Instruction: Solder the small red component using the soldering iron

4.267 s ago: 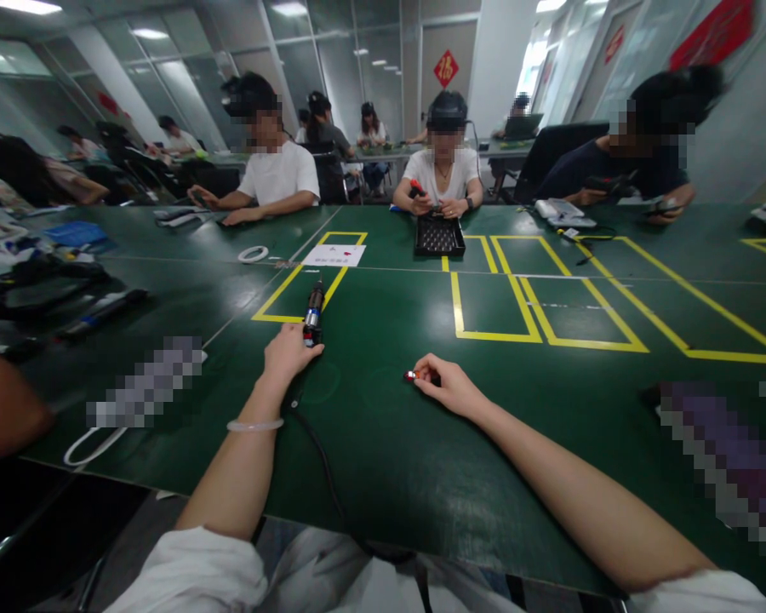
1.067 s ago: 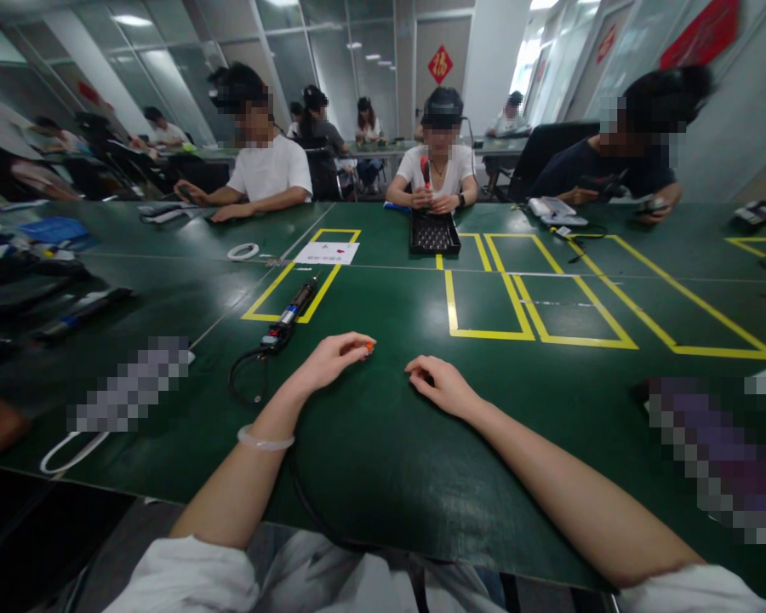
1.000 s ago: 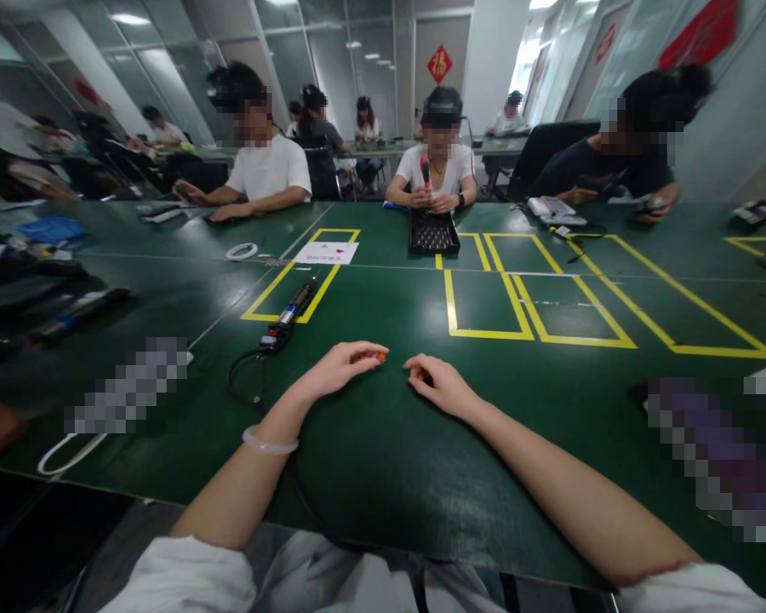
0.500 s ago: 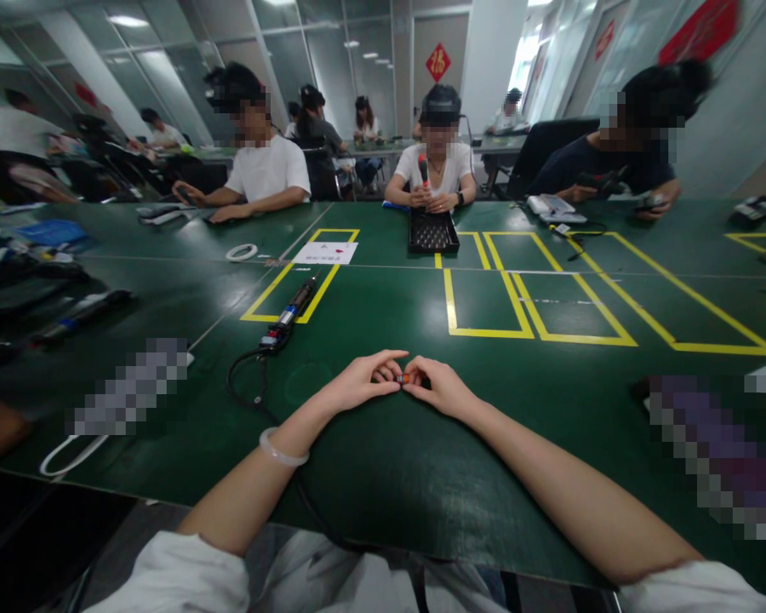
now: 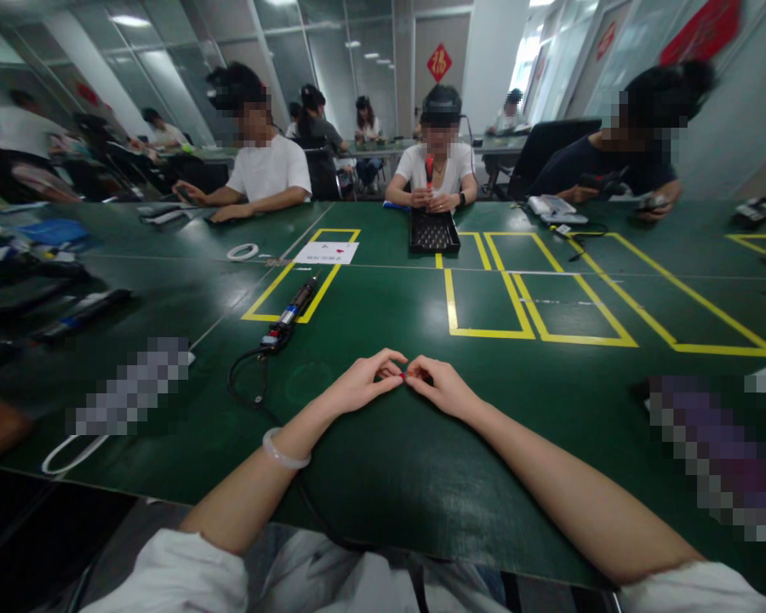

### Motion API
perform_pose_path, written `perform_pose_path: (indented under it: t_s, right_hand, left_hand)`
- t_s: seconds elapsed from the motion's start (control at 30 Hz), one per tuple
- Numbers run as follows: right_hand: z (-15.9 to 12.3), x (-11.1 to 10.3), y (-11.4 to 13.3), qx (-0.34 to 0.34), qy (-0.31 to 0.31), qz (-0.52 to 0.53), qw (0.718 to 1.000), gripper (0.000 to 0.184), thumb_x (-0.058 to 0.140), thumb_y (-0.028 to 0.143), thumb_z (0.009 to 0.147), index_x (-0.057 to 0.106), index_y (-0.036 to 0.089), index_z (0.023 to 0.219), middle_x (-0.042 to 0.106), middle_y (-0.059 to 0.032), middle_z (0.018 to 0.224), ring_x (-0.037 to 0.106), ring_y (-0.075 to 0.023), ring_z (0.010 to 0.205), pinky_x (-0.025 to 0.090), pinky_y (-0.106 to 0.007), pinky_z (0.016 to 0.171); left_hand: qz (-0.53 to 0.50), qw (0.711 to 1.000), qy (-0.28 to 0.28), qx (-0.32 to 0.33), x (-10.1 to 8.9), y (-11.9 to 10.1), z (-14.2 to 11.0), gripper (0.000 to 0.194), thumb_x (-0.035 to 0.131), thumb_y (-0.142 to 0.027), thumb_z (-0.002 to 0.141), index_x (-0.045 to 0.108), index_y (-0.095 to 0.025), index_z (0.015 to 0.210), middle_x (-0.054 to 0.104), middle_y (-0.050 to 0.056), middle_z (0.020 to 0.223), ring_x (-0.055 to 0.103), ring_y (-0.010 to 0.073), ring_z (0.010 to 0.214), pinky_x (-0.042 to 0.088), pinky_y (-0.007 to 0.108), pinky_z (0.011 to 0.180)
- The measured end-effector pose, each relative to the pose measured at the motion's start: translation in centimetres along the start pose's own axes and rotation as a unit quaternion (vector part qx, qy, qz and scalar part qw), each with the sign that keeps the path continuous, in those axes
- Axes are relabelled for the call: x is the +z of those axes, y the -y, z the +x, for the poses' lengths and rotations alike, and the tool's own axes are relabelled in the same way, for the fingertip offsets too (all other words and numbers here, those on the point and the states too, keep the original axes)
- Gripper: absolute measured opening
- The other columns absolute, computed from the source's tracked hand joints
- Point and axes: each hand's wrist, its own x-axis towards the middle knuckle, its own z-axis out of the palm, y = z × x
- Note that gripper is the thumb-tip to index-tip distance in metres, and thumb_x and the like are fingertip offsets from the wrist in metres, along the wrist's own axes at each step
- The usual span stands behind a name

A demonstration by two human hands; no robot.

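Observation:
A tiny part with red, orange and dark areas [image 5: 404, 375] is pinched between my fingertips above the green table, mostly covered by the fingers; its kind is too small to make out. My left hand [image 5: 365, 381] grips it with thumb and fingertips from the left. From the other side, my right hand [image 5: 443, 386] is closed on it with thumb and index finger. To the left of my hands lies an electric screwdriver [image 5: 290, 313], its black cable curving toward the table's front edge.
Yellow tape outlines [image 5: 491, 333] mark the green table [image 5: 383, 460]. A white paper sheet [image 5: 327, 253] and a tape ring [image 5: 242, 252] lie farther back. Across the table, a person handles a red-and-black tool [image 5: 430, 170] over a black tray [image 5: 454, 245]. Blurred-out objects flank me.
The small part has turned slightly between my fingertips, showing more red now. My fingers have shifted a little around it. The screwdriver stays where it was.

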Motion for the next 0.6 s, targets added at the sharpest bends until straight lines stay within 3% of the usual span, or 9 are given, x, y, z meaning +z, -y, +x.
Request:
perform_pose_path:
  t_s: [0.1,0.23,0.37,0.6]
  right_hand:
    - [0.06,-0.02,-0.04,0.014,-0.005,0.014,1.000,0.013,0.053,0.028,0.091,0.057,0.017,0.087,0.059,0.0010,0.074,0.054,-0.0117,0.065,0.039,-0.022,0.062]
    - [0.03,0.01,-0.20,0.016,-0.005,0.029,0.999,0.013,0.053,0.028,0.091,0.057,0.017,0.087,0.060,0.0010,0.074,0.054,-0.0118,0.066,0.040,-0.023,0.062]
    - [-0.01,0.10,-0.36,0.005,0.008,0.089,0.996,0.017,0.057,0.026,0.088,0.052,0.019,0.103,0.062,0.0005,0.081,0.057,-0.0122,0.069,0.045,-0.024,0.067]
    - [0.01,0.09,-0.26,0.001,0.011,0.076,0.997,0.011,0.057,0.024,0.087,0.055,0.019,0.097,0.063,-0.0009,0.083,0.058,-0.0131,0.073,0.047,-0.026,0.069]
  left_hand:
    - [0.068,0.997,-0.022,0.028,0.24,-0.22,-0.07,0.029,0.060,-0.035,0.085,0.053,-0.020,0.110,0.065,0.003,0.099,0.063,0.0159,0.092,0.047,0.027,0.083]
    - [0.178,0.982,-0.028,0.057,0.42,-0.17,-0.08,0.018,0.051,-0.034,0.091,0.057,-0.021,0.102,0.064,0.003,0.094,0.061,0.0164,0.088,0.046,0.028,0.080]
    - [0.166,0.984,-0.034,0.047,0.29,-0.08,-0.06,0.021,0.048,-0.037,0.093,0.057,-0.021,0.104,0.065,0.003,0.095,0.063,0.0160,0.088,0.046,0.027,0.079]
    - [0.149,0.988,-0.033,0.035,0.04,-0.45,-0.08,0.027,0.045,-0.043,0.093,0.058,-0.021,0.103,0.067,0.003,0.098,0.064,0.0171,0.090,0.046,0.028,0.082]
